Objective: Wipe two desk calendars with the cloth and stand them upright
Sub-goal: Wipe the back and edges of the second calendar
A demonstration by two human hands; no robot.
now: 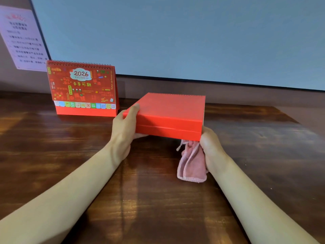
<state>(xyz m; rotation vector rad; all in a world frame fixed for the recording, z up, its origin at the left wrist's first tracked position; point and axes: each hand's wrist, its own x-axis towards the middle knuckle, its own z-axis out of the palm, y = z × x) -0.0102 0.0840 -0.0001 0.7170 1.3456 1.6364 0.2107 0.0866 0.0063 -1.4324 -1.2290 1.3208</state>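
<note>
A notice [22,37] on the wall at far left carries print too blurred to read; the standing calendar [82,88] is upright at the back of the table [70,164], apparently done, its cover reading "2026 CALENDAR", "未来可期" and "xin xiang shi cheng" down the edge; the left hand [124,127] pinches the left corner of the held calendar [168,115], thumb on top, fingers beneath, steadying it with the near edge raised; its plain red back shows no writing; the cloth [192,164] hangs bunched from the right hand [211,147], which props the right corner; those fingers are hidden, probably curled round the cloth to wipe underneath.
</note>
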